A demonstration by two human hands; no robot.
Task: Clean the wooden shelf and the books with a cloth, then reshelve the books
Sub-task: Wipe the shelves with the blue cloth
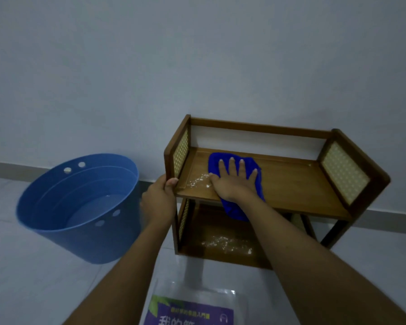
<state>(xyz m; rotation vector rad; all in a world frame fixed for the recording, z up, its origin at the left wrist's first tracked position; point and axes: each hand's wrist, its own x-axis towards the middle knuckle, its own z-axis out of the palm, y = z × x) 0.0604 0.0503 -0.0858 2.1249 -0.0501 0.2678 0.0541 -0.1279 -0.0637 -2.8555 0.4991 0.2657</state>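
Note:
A small two-tier wooden shelf (pixel 295 184) with woven side panels stands on the floor against the wall. My right hand (pixel 232 181) lies flat, fingers spread, pressing a blue cloth (pixel 230 211) onto the left half of the upper board; the cloth hangs over the front edge. White wet smears show beside the hand and on the lower board (pixel 225 245). My left hand (pixel 158 198) grips the shelf's left side panel at its front edge. A purple-covered book (pixel 190 313) in a clear wrapper lies on the floor at the bottom of the view.
A blue bucket (pixel 80 207) holding some water stands on the tiled floor left of the shelf, close to my left hand. A plain grey wall runs behind with a skirting strip at its foot.

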